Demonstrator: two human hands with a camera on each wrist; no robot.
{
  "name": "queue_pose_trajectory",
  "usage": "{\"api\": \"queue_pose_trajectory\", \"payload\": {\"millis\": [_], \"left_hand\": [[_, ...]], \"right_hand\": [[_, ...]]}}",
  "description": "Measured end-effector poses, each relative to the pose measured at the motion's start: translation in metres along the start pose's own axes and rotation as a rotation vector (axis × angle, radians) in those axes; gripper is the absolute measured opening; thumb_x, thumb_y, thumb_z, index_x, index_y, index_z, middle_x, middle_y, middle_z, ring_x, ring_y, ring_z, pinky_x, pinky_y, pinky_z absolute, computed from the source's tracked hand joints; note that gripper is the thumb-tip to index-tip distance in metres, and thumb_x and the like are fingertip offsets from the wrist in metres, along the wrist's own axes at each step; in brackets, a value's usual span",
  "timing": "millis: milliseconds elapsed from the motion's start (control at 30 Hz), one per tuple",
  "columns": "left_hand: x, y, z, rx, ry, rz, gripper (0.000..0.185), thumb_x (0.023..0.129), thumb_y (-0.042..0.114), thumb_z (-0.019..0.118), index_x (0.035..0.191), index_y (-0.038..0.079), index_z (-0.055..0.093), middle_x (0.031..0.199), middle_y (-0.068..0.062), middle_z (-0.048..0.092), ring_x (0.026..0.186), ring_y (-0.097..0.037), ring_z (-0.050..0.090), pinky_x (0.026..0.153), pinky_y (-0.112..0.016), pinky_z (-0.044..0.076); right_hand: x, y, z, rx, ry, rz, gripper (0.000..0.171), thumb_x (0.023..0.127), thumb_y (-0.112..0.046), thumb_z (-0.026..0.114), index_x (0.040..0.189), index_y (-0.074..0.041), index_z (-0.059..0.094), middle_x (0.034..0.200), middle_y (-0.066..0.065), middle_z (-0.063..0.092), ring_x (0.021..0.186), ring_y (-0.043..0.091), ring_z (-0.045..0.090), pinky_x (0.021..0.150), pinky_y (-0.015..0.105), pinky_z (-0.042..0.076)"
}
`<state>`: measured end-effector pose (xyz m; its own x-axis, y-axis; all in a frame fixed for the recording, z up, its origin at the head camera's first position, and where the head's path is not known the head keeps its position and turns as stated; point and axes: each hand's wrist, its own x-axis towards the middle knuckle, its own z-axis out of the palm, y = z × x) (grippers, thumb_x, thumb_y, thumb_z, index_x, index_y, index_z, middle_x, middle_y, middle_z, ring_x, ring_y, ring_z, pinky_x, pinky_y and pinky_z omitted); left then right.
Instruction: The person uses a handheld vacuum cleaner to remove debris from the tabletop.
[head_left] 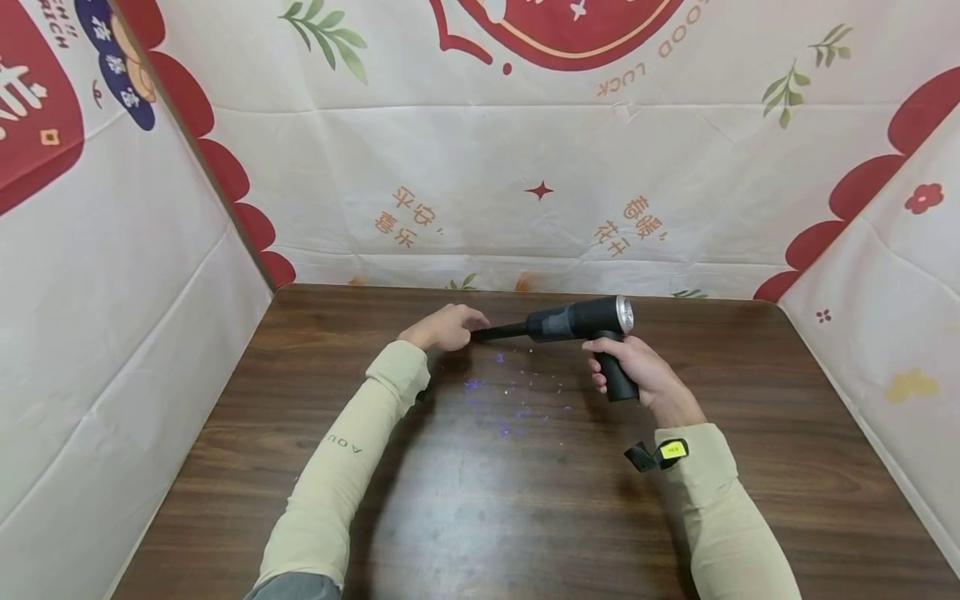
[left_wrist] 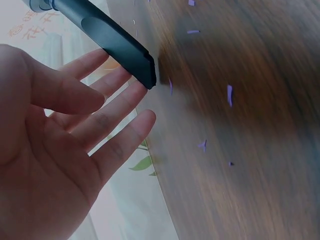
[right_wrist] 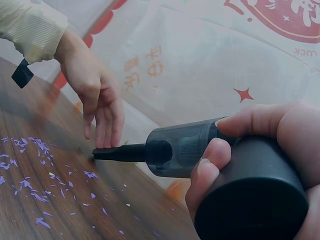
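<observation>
My right hand grips the handle of a black handheld vacuum cleaner. The vacuum lies level above the back of the table, its nozzle aimed left and its silver end to the right. At the nozzle tip is my left hand. In the left wrist view its fingers are extended, with fingertips touching the flat crevice nozzle from the side. The right wrist view shows the clear dust cup and the bottom of the handle. Small purple scraps lie scattered on the wood below the nozzle.
A dark brown wooden table fills the lower view. White printed cloth stands behind its back edge, with more cloth walls at left and right. A black strap with a yellow label sits at the right cuff.
</observation>
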<state>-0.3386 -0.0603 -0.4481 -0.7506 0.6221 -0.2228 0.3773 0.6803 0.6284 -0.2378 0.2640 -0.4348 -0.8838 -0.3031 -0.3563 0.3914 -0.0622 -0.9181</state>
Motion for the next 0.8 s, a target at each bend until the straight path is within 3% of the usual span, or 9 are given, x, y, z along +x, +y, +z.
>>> {"api": "queue_pose_trajectory", "payload": {"millis": [533, 667, 800], "left_hand": [[-0.014, -0.009, -0.006, -0.016, 0.006, -0.022, 0.062, 0.084, -0.012, 0.035, 0.137, 0.008, 0.057, 0.141, -0.01, 0.056, 0.134, -0.028, 0.049, 0.109, -0.04, 0.042], [-0.018, -0.012, -0.008, -0.009, 0.02, -0.028, 0.064, 0.084, -0.012, 0.034, 0.138, 0.013, 0.059, 0.139, -0.013, 0.058, 0.131, -0.028, 0.052, 0.094, -0.038, 0.047], [-0.021, -0.015, -0.01, -0.001, 0.047, -0.022, 0.062, 0.084, -0.012, 0.036, 0.132, 0.015, 0.065, 0.131, -0.013, 0.063, 0.124, -0.026, 0.058, 0.081, -0.035, 0.044]], "right_hand": [[0.009, -0.001, 0.012, -0.026, -0.006, 0.006, 0.018, 0.099, -0.02, 0.06, 0.101, -0.004, 0.052, 0.065, 0.001, 0.054, 0.052, 0.012, 0.053, 0.05, 0.024, 0.05], [0.012, 0.0, 0.017, -0.03, -0.017, 0.009, 0.018, 0.099, -0.02, 0.059, 0.1, -0.004, 0.052, 0.065, 0.001, 0.054, 0.051, 0.012, 0.053, 0.05, 0.025, 0.051], [0.015, 0.0, 0.023, -0.021, -0.035, 0.015, 0.017, 0.1, -0.019, 0.058, 0.1, -0.004, 0.051, 0.064, 0.001, 0.054, 0.05, 0.012, 0.053, 0.05, 0.025, 0.051]]}}
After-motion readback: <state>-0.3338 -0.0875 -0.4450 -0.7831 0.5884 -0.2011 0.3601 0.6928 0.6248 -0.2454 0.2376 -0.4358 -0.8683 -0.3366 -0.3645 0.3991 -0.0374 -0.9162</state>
